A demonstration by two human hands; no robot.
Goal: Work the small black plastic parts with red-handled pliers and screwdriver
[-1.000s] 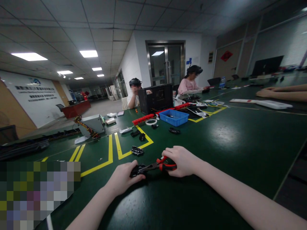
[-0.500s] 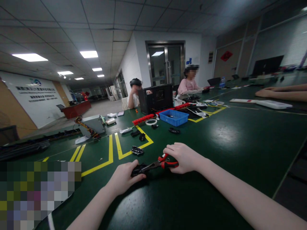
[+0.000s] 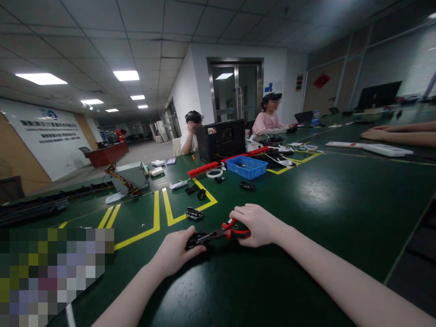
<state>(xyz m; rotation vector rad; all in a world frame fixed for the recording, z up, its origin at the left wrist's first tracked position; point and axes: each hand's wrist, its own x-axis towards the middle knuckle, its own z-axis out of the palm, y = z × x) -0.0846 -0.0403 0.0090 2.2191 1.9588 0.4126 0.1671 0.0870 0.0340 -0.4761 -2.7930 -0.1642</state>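
Note:
My right hand (image 3: 257, 223) is closed around the red and black handles of needle-nose pliers (image 3: 218, 234). The handles are spread apart, and the jaws point left. My left hand (image 3: 175, 250) pinches a small black plastic part (image 3: 193, 240) between thumb and fingers, just above the green table. The plier tips reach onto this part; whether they bite into it is too small to tell. Just beyond my left hand lies another black part (image 3: 194, 213) with lighter edges.
A blue tray (image 3: 247, 169) stands ahead, with a black computer case (image 3: 223, 140) behind it. More black pieces (image 3: 200, 194) lie by the yellow tape. A power supply (image 3: 131, 177) with bundled wires sits left. Two people sit across the table; another person's forearms (image 3: 395, 133) rest at right.
The pliers and my right hand have shifted slightly left toward the black part. My left hand keeps its pinch on the part and has barely moved.

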